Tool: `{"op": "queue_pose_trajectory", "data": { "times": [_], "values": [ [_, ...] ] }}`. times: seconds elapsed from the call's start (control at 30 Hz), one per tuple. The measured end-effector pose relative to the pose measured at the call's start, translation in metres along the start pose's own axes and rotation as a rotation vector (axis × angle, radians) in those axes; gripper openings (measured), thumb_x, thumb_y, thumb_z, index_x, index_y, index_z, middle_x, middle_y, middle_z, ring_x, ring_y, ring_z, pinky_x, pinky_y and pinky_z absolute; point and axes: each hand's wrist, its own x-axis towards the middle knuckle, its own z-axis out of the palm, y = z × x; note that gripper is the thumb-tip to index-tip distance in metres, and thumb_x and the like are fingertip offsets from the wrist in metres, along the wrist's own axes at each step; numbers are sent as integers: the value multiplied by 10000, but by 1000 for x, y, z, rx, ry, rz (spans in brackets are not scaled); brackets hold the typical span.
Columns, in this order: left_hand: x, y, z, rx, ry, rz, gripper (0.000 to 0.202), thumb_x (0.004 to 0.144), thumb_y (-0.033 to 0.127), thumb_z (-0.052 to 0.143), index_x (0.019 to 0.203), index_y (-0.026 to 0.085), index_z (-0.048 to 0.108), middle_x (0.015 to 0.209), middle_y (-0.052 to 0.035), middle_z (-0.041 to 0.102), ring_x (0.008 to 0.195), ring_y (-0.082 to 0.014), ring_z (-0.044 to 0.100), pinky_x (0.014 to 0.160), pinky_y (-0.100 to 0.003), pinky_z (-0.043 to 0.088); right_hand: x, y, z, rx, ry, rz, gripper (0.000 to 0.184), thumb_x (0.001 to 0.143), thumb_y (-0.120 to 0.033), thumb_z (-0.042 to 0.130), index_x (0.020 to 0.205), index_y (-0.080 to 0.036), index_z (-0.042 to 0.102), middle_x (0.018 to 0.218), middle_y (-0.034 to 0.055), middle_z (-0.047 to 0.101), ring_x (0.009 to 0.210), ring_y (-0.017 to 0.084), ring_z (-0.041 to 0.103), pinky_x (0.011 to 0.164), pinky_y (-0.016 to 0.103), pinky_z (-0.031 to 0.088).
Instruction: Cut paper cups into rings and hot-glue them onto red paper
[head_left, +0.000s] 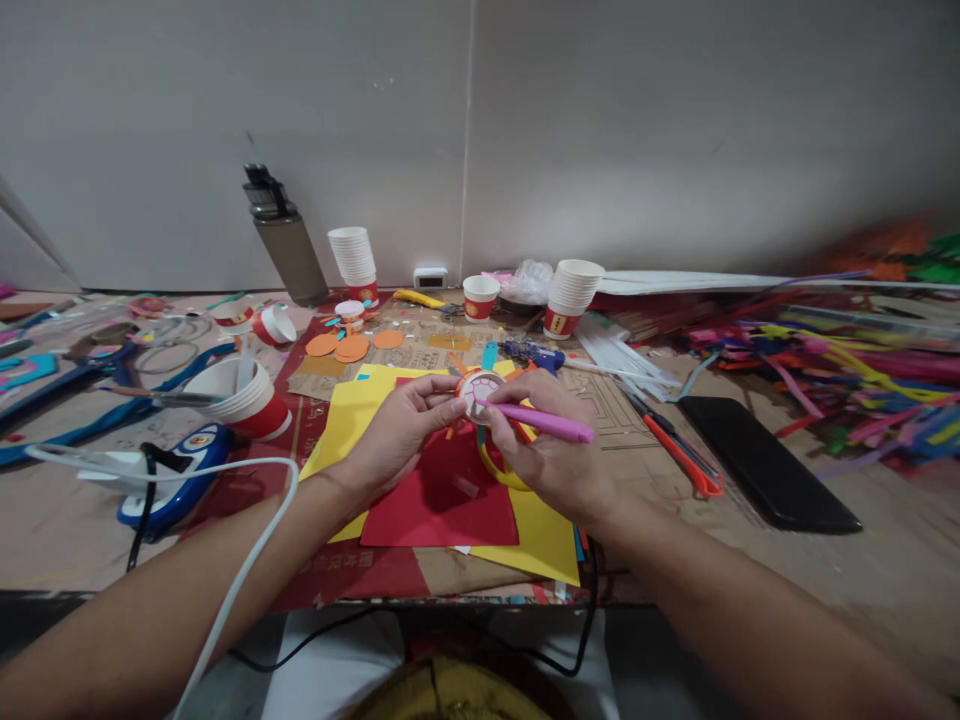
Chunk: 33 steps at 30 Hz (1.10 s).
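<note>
My left hand [401,425] pinches the edge of a small round paper-cup craft [480,384]. Its white face carries pink lines in a shell-like pattern, and coloured strips stick out around it. In my right hand [551,455] is a pink marker [555,421], its tip hidden at the craft's face. Below both hands lie a red sheet [442,500] and yellow sheets [540,555]. A yellow ring [495,475] hangs or lies just under the craft, partly covered by my right hand.
Paper cup stacks [352,257] [574,298] stand toward the wall near a bottle [289,250]. Orange discs [351,348] and a glue gun [536,356] lie beyond the sheets. A red-handled cutter [682,455] and black phone [765,462] sit right; a white cable [255,540] crosses my left forearm.
</note>
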Motion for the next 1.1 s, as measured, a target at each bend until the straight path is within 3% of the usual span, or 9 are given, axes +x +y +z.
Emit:
{"op": "queue_pose_trajectory", "data": {
  "times": [0.73,1.1],
  "values": [
    [0,-1,-1,-29,-13,-9,292,686,182,813,948,152,688,867,-37,739,767,-90,665,775,-195,506,1,-4,2,24,-6,-12,51,844,-161,611,851,-209,593,847,36,669,829,168,623,763,344,495],
    [0,0,1,-30,10,-29,341,657,193,831,945,146,656,815,-29,723,714,-89,650,733,-197,501,-4,0,3,16,-32,-30,63,830,-186,637,875,-208,601,831,24,674,817,166,616,754,338,480]
  ]
}}
